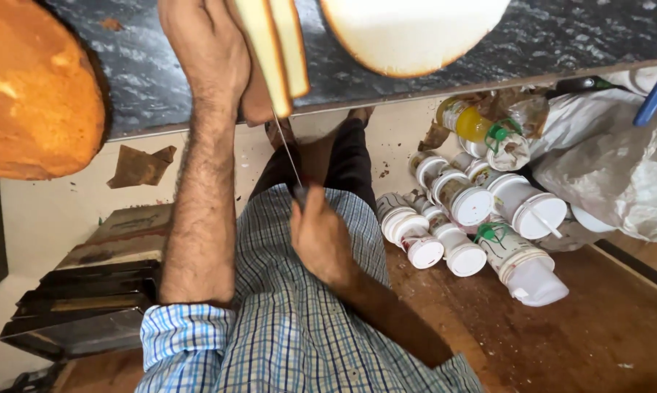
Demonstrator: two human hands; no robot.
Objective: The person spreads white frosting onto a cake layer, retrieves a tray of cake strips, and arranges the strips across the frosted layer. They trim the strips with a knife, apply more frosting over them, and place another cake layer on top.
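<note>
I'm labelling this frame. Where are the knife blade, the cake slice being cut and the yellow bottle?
knife blade (288, 149), head view, mid-blade.
cake slice (274, 44), head view, pale cut face.
yellow bottle (471, 124), head view, yellow body.

One view only, from a camera worn on the person's head, looking steeply down past the chest and checked shirt (299, 327) to the floor. The dark counter (547, 44) runs across the top of the frame, its edge close under the lens, so the left hand (208, 51) and right hand (321, 236) appear near and large. Below the counter edge the view reaches down to the feet and the white jars (474, 211) lying on the floor at right
</note>
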